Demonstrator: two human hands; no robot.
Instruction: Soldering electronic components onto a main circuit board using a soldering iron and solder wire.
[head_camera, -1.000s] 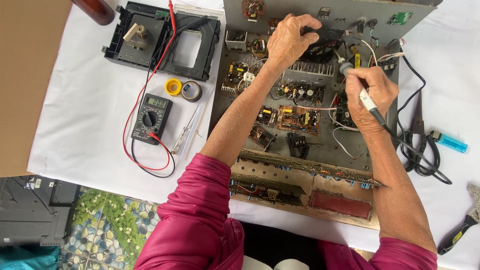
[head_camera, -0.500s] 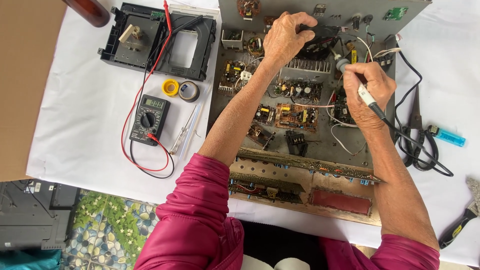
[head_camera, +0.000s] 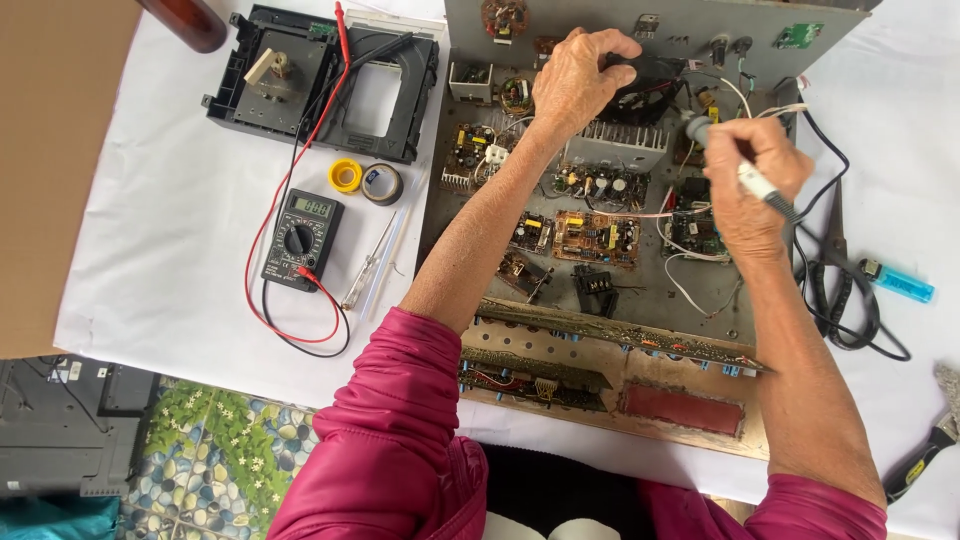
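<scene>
- A soldering iron (head_camera: 752, 180) is held in the right hand (head_camera: 752, 185), the grip clamped around its handle, its tip pointed at the far part of the open metal chassis (head_camera: 640, 290).
- A black part (head_camera: 645, 75) at the chassis's far end is clasped by the left hand (head_camera: 580, 75), fingers curled over it.
- Small circuit boards (head_camera: 595, 238) are seen between the forearms.
- A multimeter (head_camera: 302, 238) lies left on the white-covered table (head_camera: 150, 230), with a blue lighter (head_camera: 905, 287) at the right.
</scene>
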